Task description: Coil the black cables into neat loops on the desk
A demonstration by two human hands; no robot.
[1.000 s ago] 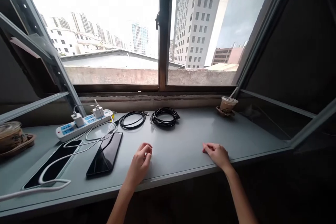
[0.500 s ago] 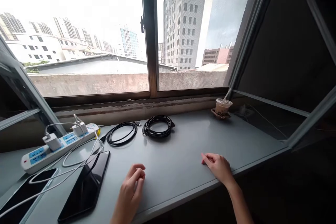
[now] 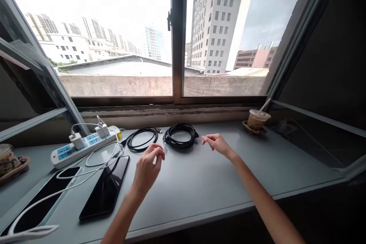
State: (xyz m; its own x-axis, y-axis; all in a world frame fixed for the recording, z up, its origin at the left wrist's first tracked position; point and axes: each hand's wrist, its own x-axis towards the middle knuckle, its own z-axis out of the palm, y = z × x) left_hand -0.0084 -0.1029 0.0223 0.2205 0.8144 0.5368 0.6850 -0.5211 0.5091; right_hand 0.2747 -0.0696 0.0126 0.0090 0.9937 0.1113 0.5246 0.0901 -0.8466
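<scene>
A thick coil of black cable (image 3: 180, 145) with dark plugs lies on the grey desk between my two hands. Just to its left is a thinner black cable coil (image 3: 134, 148), its plug end pointing toward the thick coil. My left hand (image 3: 148, 164) hovers in front of the thinner coil, fingers bent loosely and apart, holding nothing. Close to the right side of the thick coil is my right hand (image 3: 217, 144), also without anything in it, its fingers partly curled and slightly apart. Neither hand visibly touches a cable.
A white power strip (image 3: 85, 145) with chargers and white cables stands at the left. A black phone (image 3: 105, 190) and another phone (image 3: 42, 200) lie nearer. A lidded drink cup (image 3: 257, 120) sits at the back right; another cup (image 3: 8, 160) shows at the left edge.
Both hands have moved forward from the desk's front edge toward the cable coils, the right one also leftward. The view has shifted, so a second cup now shows at left.
</scene>
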